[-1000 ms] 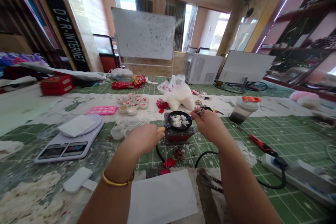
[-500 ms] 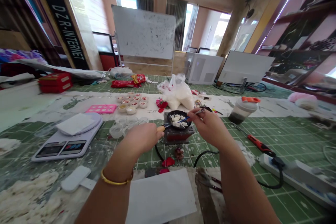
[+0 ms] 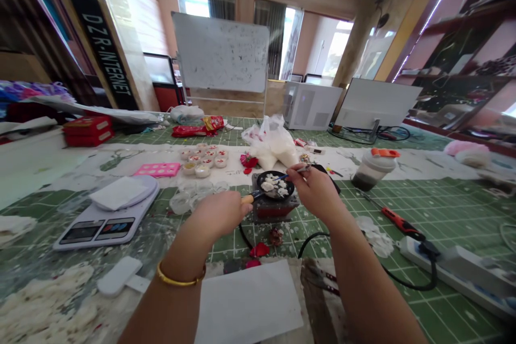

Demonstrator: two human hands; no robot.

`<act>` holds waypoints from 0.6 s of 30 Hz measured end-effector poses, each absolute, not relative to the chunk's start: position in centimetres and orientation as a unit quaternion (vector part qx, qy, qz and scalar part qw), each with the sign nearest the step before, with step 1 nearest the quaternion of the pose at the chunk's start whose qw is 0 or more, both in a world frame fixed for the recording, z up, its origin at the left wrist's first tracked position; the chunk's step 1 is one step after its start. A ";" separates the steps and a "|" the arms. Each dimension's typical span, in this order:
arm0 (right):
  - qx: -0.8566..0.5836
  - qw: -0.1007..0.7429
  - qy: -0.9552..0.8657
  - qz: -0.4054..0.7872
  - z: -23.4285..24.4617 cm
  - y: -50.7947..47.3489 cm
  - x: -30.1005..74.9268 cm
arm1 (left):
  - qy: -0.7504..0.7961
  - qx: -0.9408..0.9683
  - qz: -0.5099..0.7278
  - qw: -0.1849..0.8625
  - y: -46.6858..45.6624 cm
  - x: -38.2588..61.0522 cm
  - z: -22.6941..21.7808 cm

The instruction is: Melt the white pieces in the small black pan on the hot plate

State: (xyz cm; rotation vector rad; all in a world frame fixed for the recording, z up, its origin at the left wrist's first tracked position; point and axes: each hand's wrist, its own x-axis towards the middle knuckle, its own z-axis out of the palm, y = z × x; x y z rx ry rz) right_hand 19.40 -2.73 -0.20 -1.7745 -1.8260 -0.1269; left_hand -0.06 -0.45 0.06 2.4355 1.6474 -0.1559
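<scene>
A small black pan [image 3: 276, 185] with white lumps in it sits on a little red and grey heater [image 3: 274, 208] in the middle of the green cutting mat. My left hand [image 3: 220, 214] is closed round the pan's wooden handle [image 3: 246, 199]. My right hand [image 3: 316, 189] pinches a thin blue and silver stirring tool [image 3: 291, 173], whose tip reaches into the white lumps. A gold bangle [image 3: 179, 278] circles my left wrist.
A kitchen scale [image 3: 105, 209] stands at the left, with a pink mould [image 3: 158, 170] and several small filled cups [image 3: 205, 159] behind. A plastic bag of white material [image 3: 272, 145], a lidded jar [image 3: 373, 167], a red screwdriver [image 3: 401, 221], a power strip [image 3: 459, 269] and white paper [image 3: 248, 301] lie around.
My right hand has shifted slightly left and nearer the pan, moving the tool among the white lumps. My left hand has kept its hold on the handle.
</scene>
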 end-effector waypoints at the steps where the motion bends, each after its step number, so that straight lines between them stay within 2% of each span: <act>1: -0.669 0.293 -0.681 -0.055 -0.3 -2.6 19.5 | 0.557 0.823 -0.052 0.099 -0.4 -0.1 0.1; 5: -0.681 0.246 -0.687 -0.063 -0.3 -2.5 20.0 | 0.557 0.824 -0.051 0.094 -0.5 0.0 0.2; 10: -0.683 0.259 -0.676 -0.092 -0.2 -2.7 20.1 | 0.557 0.823 -0.053 0.098 -0.5 0.0 0.1; 14: -0.692 0.207 -0.687 -0.085 -0.2 -2.5 20.0 | 0.555 0.824 -0.050 0.099 -0.5 -0.1 0.0; 18: -0.690 0.242 -0.678 -0.076 0.0 -2.8 20.1 | 0.554 0.826 -0.055 0.089 -0.5 -0.1 0.1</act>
